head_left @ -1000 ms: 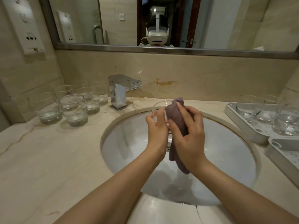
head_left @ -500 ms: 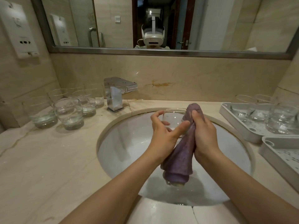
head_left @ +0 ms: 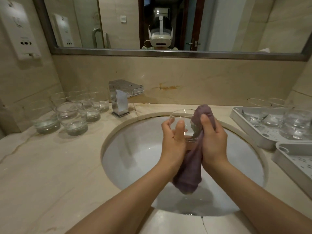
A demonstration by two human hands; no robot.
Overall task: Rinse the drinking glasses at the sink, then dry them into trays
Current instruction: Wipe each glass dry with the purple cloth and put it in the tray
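Over the white sink basin (head_left: 135,154) my left hand (head_left: 173,141) grips a clear drinking glass (head_left: 181,118), thumb across its front. My right hand (head_left: 213,141) grips a purple cloth (head_left: 190,173) bunched against the glass's right side; the cloth's tail hangs down into the basin. Several clear glasses (head_left: 72,119) stand on the counter left of the tap. More glasses (head_left: 297,124) sit in a white tray (head_left: 248,130) at the right.
A chrome tap (head_left: 120,98) stands behind the basin at the left. A second white tray (head_left: 290,159) lies at the right edge, nearer me. The marble counter (head_left: 50,166) spreads left of the sink. A mirror (head_left: 168,22) and a wall dispenser (head_left: 18,29) hang above.
My left hand has shifted its hold round the glass, thumb now in front. My right hand with the cloth has moved from the glass's front to its right side; the cloth hangs lower.
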